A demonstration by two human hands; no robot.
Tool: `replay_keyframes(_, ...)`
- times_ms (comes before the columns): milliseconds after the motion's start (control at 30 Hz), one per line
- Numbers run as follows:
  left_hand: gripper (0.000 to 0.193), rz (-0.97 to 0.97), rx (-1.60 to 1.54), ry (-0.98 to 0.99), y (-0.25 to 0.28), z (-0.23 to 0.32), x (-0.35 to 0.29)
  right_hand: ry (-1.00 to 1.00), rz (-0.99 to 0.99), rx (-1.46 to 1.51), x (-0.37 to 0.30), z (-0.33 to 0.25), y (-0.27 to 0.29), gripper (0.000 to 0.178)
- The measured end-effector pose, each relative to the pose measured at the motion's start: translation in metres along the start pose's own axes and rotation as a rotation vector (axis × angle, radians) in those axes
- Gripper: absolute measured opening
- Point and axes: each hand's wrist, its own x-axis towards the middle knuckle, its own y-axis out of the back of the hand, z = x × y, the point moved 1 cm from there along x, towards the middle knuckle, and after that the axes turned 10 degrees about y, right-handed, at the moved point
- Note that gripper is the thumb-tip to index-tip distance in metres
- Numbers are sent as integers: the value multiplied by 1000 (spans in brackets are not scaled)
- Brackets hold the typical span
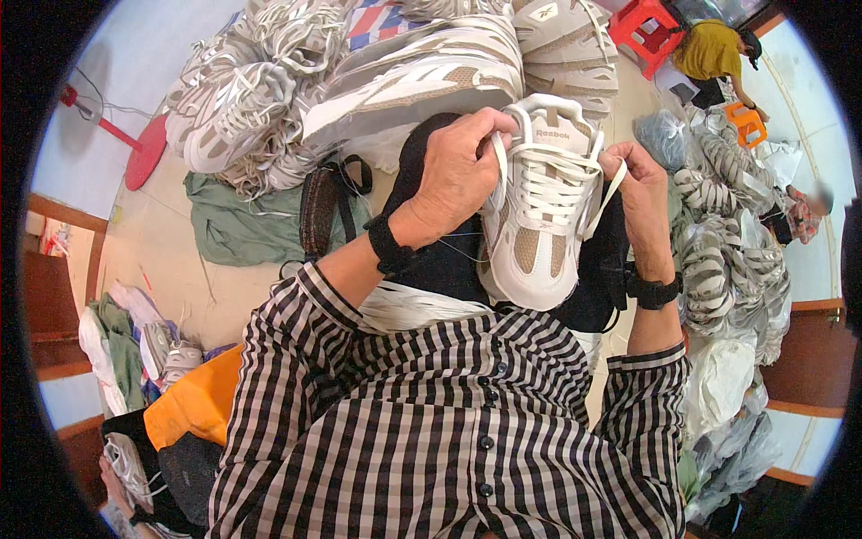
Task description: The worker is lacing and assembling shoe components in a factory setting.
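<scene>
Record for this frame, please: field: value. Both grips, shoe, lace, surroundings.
left-hand grip: pinches a strand of cream lace
right-hand grip: pinches another strand
held shoe: white-and-beige sneaker, toe end nearest the checked shirt
lace state: crossed in rows, no bow tied
upper left: sneaker pile, green cloth
upper right: red stool, co-worker in mustard top

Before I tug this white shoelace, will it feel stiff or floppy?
The white shoelace is probably floppy, since it curves beside the right hand. It's likely light, looking thin and flat. Crossing rows over the shoe may add some drag.
</scene>
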Motion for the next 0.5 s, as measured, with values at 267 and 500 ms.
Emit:
replay_keyframes(267, 11, -144, 119, -81, 2, 13, 21, 6, -24, -89, 3, -3, 1, 13)
replay_keyframes(500, 8, -262, 29, 167, 8, -2, 20, 3, -98, -62, 2, -8, 12, 10)
